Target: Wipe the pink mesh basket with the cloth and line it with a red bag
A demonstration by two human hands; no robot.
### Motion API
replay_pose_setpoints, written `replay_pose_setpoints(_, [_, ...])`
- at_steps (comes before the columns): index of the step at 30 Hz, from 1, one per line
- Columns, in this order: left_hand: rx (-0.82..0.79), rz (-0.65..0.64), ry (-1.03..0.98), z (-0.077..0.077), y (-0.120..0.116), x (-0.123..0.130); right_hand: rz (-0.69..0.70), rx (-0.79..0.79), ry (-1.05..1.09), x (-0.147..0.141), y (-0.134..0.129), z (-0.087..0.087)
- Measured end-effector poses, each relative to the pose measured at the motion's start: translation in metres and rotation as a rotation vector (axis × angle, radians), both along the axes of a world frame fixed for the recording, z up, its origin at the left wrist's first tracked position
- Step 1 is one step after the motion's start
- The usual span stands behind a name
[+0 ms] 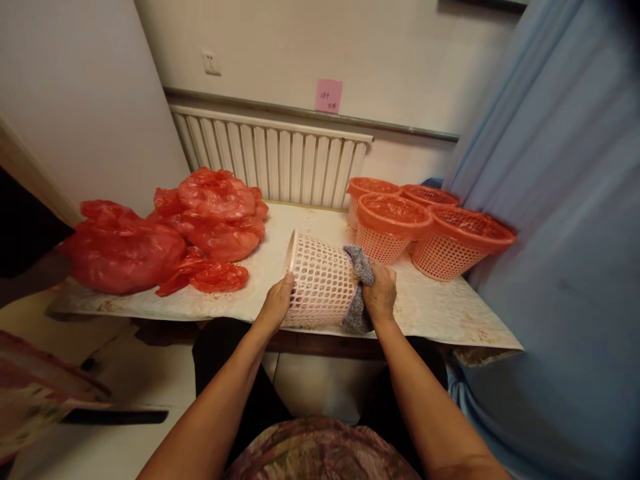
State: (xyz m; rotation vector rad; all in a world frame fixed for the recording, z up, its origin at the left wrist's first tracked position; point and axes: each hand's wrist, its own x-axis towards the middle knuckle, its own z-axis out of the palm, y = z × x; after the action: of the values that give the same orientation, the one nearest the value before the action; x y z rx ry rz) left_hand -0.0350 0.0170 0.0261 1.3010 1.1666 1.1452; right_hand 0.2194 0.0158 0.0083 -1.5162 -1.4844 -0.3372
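Note:
A pale pink perforated plastic wastebasket (323, 280) lies tipped on its side over the front of the table, its wide mouth toward the left. My left hand (278, 301) grips it by the rim. At the other end, my right hand (381, 292) is closed around a grey cloth (358, 310) pressed against the basket's base. Part of the cloth bunches up above my fingers. The inside of the basket shows only through its holes.
Several wastebaskets (385, 247) lined with red bags stand at the right, beside a blue curtain (560, 233). Filled red plastic bags (130, 253) sit at the left of the cloth-covered table (450, 307). A white radiator (275, 157) is behind.

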Motion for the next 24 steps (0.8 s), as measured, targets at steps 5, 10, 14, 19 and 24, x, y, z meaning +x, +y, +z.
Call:
replay_pose_setpoints(5, [0.031, -0.005, -0.003, -0.003, 0.003, -0.002, -0.013, -0.014, -0.015, -0.001, -0.002, 0.000])
replay_pose_setpoints(10, [0.068, -0.025, -0.023, -0.011, 0.005, -0.004, -0.028, 0.001, -0.025, -0.001, -0.002, -0.001])
replay_pose_setpoints(14, [0.119, -0.075, -0.016, -0.015, 0.001, -0.008, -0.032, -0.006, -0.029, -0.001, -0.002, 0.000])
replay_pose_setpoints(19, [0.147, -0.144, 0.021, -0.030, -0.003, -0.019, -0.040, -0.006, -0.028, -0.003, -0.001, 0.001])
replay_pose_setpoints(24, [0.166, -0.210, 0.047, -0.045, -0.006, -0.028, -0.058, 0.001, -0.015, -0.005, -0.003, 0.001])
